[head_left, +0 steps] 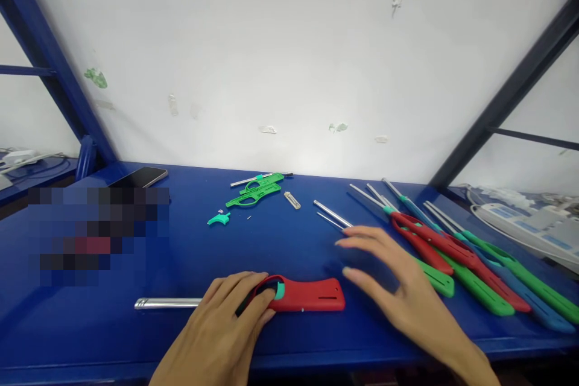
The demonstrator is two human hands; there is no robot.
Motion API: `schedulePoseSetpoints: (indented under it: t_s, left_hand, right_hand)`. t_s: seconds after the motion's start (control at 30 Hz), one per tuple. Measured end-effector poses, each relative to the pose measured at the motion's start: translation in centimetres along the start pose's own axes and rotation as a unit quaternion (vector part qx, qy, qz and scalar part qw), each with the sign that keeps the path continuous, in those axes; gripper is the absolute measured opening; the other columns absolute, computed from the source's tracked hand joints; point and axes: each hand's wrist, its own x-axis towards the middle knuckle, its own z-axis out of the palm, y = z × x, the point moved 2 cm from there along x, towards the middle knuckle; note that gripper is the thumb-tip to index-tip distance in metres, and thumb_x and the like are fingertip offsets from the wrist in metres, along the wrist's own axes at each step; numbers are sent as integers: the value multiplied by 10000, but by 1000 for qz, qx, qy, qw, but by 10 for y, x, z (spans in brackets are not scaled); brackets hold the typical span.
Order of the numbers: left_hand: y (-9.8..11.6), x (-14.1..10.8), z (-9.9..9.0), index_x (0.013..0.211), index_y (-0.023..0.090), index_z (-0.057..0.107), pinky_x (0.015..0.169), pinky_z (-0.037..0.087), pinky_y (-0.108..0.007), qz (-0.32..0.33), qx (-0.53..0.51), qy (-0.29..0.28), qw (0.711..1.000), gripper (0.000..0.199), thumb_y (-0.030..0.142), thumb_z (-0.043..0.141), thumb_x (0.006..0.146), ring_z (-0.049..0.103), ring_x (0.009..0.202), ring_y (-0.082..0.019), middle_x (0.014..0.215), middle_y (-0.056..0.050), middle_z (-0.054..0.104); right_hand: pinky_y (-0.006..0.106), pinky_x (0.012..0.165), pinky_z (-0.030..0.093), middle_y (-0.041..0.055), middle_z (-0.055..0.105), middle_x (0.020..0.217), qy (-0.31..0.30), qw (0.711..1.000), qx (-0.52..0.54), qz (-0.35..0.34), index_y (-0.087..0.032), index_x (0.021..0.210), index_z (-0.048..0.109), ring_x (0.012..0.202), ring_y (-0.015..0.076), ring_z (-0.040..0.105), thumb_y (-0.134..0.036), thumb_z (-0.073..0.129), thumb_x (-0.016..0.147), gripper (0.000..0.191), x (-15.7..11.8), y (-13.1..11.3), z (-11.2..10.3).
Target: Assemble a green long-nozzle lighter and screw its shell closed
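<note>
A pale wall [271, 42] stands behind the blue table [271, 247]. A heap of lighters [491, 277], in red, green and blue, fans over the table's right end, handles toward the near right corner. A pixelated patch [97, 235] hides whatever lies by the left edge; behind it, toward the far left corner, is a phone [147, 177].

The red lighter [312, 294] lies along the near edge, about midway, its long axis parallel to that edge: tube tip toward the left edge, butt toward the right. The left hand [230, 319] is the nearer, lying over the tube and the trigger loop, fingers close together and bent, gripping the lighter there with the thumb on the near side. The right hand [395, 277] holds nothing; thumb and fingers are spread, and the butt sits just left of the thumb tip, slightly closer to the near edge. A metal tube [330, 211] lies beyond these fingertips; whether they touch it I cannot tell.

Near the far edge are green shells [261, 192], then a whitish piece [292, 199], a loose trigger [219, 219] and a tiny pin [249, 218]. No brand, label or writing is readable.
</note>
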Motion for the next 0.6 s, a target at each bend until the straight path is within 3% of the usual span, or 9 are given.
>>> schedulePoseSetpoints:
  t_s: [0.13,0.2,0.27,0.33,0.43,0.5,0.6]
  left_hand:
    - [1,4,-6,1201,247,734,949,583,-393,57,25,3,998,400,60,407,1066,765,1086,-216,1259,-1,820]
    - [0,3,-7,1215,240,728,1054,524,-408,80,46,9,996,411,33,413,1053,733,1171,-220,1289,3,810]
    - [-1,0,-6,1260,227,716,1176,445,-415,77,49,27,995,366,56,454,1070,665,1308,-230,1364,-16,778]
    - [-1,-4,-4,1351,210,680,1254,387,-428,37,38,61,997,335,97,521,1079,551,1466,-252,1500,-58,694]
    - [0,-8,2,1527,207,566,1256,444,-438,-51,34,85,994,437,180,552,1090,440,1577,-276,1650,-101,541]
    - [0,-10,5,1589,219,502,1176,552,-431,-104,38,88,990,480,277,515,1113,521,1523,-273,1661,-118,513]
    - [-5,-13,11,1597,256,487,1047,657,-427,-150,38,103,983,497,363,486,1112,670,1370,-270,1601,-126,563]
  right_hand:
    - [337,1094,616,11,730,1406,-183,982,17,-53,-413,1382,693,1248,241,761,-364,838,967,442,-7,-41,22]
    - [328,1046,640,12,751,1331,-212,976,7,-50,-386,1368,695,1166,239,786,-313,838,963,436,-9,-54,34]
    - [322,1012,651,14,748,1305,-213,976,2,-34,-378,1385,676,1123,225,791,-280,758,1020,387,-10,-58,42]
    - [315,1008,650,22,706,1402,-206,979,-2,-5,-389,1420,644,1140,206,788,-280,664,1076,362,-11,-55,45]
    - [304,1067,625,12,567,1635,-167,985,-19,31,-433,1498,583,1310,196,736,-312,565,1122,395,-11,-47,42]
    - [303,1132,589,-19,542,1686,-140,989,-29,28,-476,1591,496,1434,196,663,-344,526,1141,470,-11,-44,39]
    - [293,1139,587,-43,610,1647,-99,994,-42,25,-489,1685,377,1453,205,653,-380,514,1148,565,-10,-42,37]
